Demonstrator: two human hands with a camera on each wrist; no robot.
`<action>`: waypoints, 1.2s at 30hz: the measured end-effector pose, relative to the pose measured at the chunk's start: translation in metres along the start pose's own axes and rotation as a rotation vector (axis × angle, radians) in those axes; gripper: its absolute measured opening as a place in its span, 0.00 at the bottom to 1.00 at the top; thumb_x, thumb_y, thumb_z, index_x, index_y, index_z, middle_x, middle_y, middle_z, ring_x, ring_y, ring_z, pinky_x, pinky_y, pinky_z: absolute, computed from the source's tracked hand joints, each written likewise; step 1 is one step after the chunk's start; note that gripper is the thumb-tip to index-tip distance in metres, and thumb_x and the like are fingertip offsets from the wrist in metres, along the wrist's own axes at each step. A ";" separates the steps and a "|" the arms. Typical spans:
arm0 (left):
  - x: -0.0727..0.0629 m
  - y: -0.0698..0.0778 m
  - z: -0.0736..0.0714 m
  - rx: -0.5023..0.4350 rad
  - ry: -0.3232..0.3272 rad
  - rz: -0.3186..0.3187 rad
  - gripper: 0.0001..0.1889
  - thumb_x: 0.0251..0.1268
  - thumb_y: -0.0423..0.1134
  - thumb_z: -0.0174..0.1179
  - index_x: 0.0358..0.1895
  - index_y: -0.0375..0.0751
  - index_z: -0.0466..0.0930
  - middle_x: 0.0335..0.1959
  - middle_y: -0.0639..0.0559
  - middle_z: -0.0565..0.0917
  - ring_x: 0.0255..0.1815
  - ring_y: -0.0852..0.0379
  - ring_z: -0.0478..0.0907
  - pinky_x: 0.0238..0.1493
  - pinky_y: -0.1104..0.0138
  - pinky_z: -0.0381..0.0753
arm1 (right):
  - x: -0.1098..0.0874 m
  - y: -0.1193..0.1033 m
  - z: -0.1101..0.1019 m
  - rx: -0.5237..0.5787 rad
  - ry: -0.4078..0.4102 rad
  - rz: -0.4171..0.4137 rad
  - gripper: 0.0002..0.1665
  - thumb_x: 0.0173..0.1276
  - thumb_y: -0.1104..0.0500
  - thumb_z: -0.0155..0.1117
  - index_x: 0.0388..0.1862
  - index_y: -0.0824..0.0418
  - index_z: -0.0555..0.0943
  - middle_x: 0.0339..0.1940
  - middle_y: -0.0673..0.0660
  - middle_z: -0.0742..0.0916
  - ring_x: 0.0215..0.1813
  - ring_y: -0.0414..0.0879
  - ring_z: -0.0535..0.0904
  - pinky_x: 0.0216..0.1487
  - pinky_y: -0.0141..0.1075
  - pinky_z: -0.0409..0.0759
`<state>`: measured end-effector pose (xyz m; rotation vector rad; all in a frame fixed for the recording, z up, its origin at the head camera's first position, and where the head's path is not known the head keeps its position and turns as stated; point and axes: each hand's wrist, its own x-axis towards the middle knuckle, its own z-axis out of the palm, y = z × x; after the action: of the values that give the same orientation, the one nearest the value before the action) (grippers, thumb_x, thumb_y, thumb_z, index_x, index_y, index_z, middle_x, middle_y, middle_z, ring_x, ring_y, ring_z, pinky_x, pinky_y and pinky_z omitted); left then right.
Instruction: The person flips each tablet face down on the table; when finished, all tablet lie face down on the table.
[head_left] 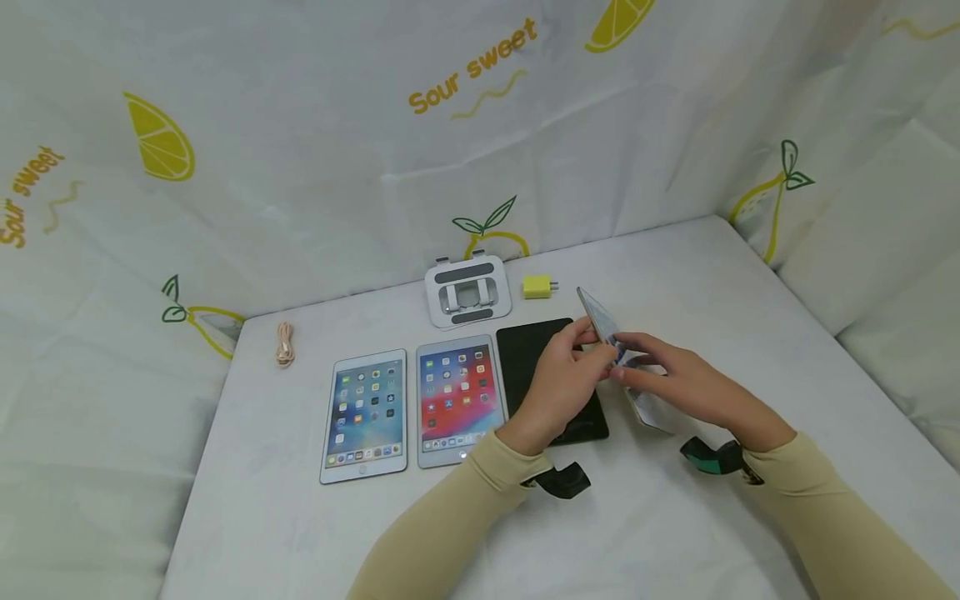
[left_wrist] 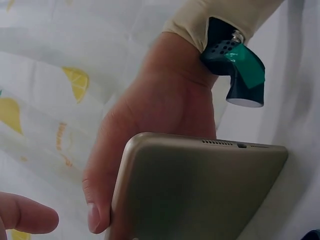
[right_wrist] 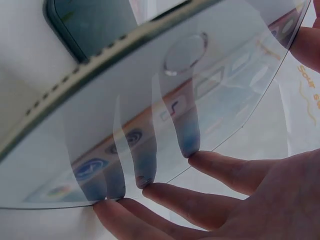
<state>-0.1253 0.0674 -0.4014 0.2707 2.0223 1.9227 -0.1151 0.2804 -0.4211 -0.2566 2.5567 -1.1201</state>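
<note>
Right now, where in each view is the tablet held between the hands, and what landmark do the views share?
Head: the held tablet, right of centre, between left hand and right hand.
Left wrist: the held tablet, lower middle, its back showing.
Right wrist: the held tablet, across most of the picture, home button showing.
Shared landmark: orange lettering on the cloth.

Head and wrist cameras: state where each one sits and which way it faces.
Head: worn on the head, looking forward and down over the table; both forearms, the left hand and the right hand show.
Left wrist: worn there, facing the back of the held tablet; the right hand shows beyond it, one fingertip at lower left.
Right wrist: worn there, facing the tablet's screen; right-hand fingers touch its edge.
Both wrist views share the tablet, seen from opposite sides.
</note>
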 end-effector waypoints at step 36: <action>-0.002 0.002 0.005 -0.024 -0.014 -0.074 0.34 0.72 0.36 0.57 0.81 0.56 0.69 0.67 0.55 0.80 0.53 0.52 0.89 0.57 0.65 0.89 | -0.004 -0.001 -0.001 0.279 -0.014 -0.120 0.37 0.87 0.47 0.48 0.87 0.62 0.62 0.85 0.69 0.69 0.78 0.72 0.72 0.69 0.73 0.76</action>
<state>-0.1217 0.0709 -0.3996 0.1992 1.9711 1.8935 -0.1116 0.2821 -0.4188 -0.3495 2.3613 -1.4947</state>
